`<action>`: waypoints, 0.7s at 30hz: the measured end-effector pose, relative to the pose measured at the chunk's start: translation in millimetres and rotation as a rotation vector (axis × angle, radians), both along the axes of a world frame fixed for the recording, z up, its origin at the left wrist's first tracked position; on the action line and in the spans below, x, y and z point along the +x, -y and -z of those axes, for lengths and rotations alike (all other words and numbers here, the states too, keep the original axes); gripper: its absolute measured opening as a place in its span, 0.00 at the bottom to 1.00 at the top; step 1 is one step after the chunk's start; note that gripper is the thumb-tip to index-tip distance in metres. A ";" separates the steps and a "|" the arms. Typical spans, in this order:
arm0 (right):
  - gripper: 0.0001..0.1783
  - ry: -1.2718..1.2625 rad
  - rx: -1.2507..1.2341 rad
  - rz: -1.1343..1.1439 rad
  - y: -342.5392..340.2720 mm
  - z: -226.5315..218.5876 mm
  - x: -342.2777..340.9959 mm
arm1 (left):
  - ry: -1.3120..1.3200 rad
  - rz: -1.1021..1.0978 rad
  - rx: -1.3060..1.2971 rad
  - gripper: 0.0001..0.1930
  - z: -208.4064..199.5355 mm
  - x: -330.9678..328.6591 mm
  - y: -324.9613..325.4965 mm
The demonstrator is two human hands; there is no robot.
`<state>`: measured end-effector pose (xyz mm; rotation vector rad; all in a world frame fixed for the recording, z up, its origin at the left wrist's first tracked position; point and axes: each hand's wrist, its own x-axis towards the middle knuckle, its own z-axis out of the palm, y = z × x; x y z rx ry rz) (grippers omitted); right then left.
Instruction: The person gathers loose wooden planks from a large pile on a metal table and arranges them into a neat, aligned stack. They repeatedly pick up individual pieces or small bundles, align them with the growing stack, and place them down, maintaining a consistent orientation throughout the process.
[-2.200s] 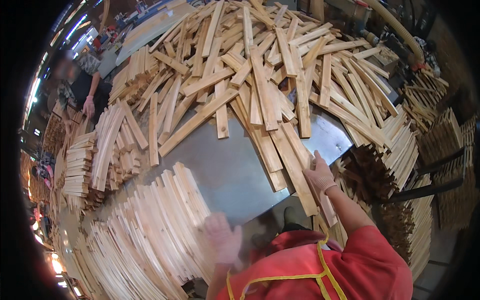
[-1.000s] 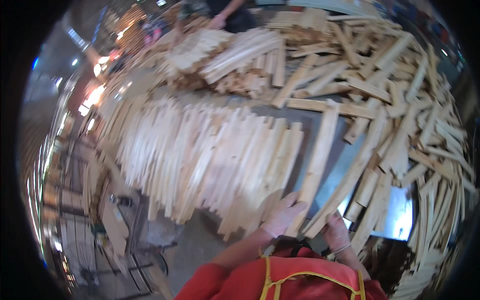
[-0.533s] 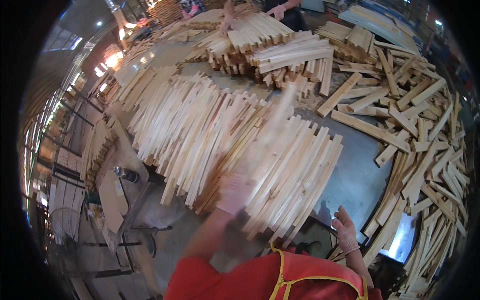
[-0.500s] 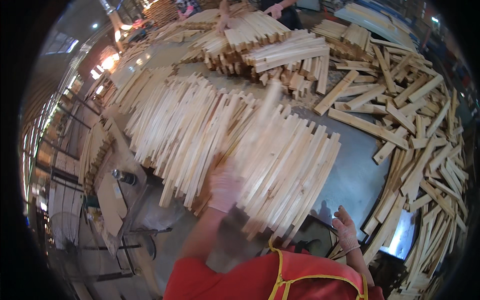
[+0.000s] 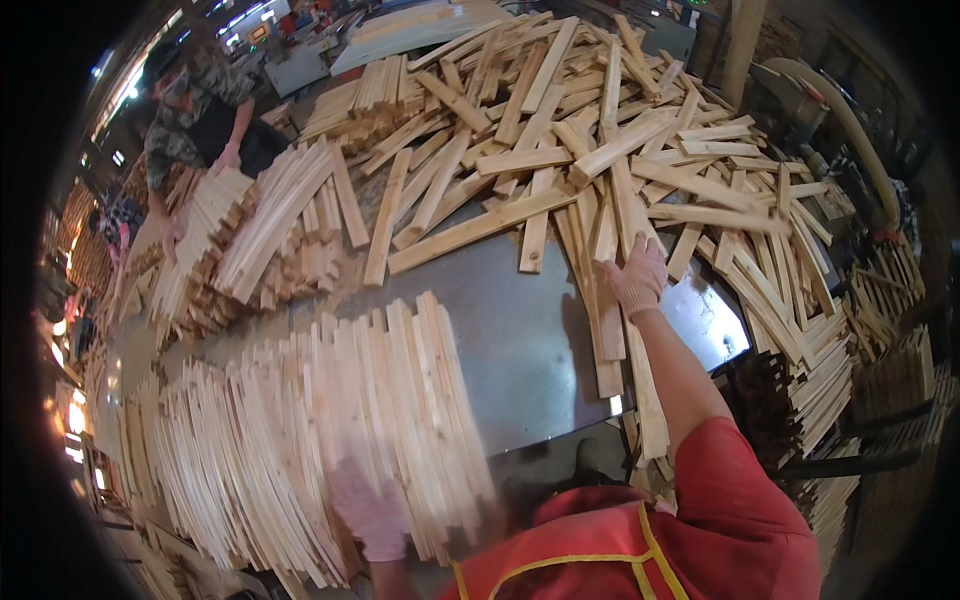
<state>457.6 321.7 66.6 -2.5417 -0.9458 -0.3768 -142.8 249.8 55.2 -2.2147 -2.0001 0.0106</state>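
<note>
My left hand (image 5: 370,512), in a pale pinkish glove and slightly blurred, lies spread over the near part of a long row of narrow wooden strips (image 5: 250,440). The strips stand side by side on the grey metal table. Off to the right, my right hand (image 5: 638,278), gloved too, reaches to the near edge of a loose heap of wooden slats (image 5: 690,170). Its thumb and fingers straddle a long pale slat (image 5: 648,405) that runs beneath the hand toward me; the fingertips' undersides are hidden.
Bare metal tabletop (image 5: 520,340) lies between the row and the heap. Stacked strips (image 5: 285,215) stand at the far left, where another person (image 5: 205,120) has both hands on them. A dark metal bar (image 5: 850,462) juts out at the right.
My view has swung to the right. My right hand has gone from beside the table to the slat heap. The left hand stays at the row; the strip that stuck up blurred there no longer does.
</note>
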 end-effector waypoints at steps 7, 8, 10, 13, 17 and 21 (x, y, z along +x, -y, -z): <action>0.46 -0.631 0.369 -0.266 26.7 26.0 84.0 | 0.437 0.391 -0.371 0.45 -24.9 165.8 26.6; 0.45 -1.058 0.472 -0.231 38.5 6.2 48.4 | 0.515 0.369 -0.475 0.44 -25.7 182.8 31.2; 0.46 -1.416 0.329 -0.318 87.4 -7.4 -1.7 | 0.689 0.363 -0.670 0.41 -25.1 227.6 27.4; 0.49 -1.175 -0.060 -0.663 153.5 10.5 -59.3 | 1.541 0.182 -1.024 0.30 -17.6 315.0 16.1; 0.21 -1.432 0.314 -0.565 101.1 26.6 -19.9 | 1.713 -0.281 -1.153 0.26 22.8 352.6 13.0; 0.13 -1.879 0.836 -0.184 -14.0 47.5 27.5 | 1.361 -0.125 -0.808 0.33 26.6 333.3 29.4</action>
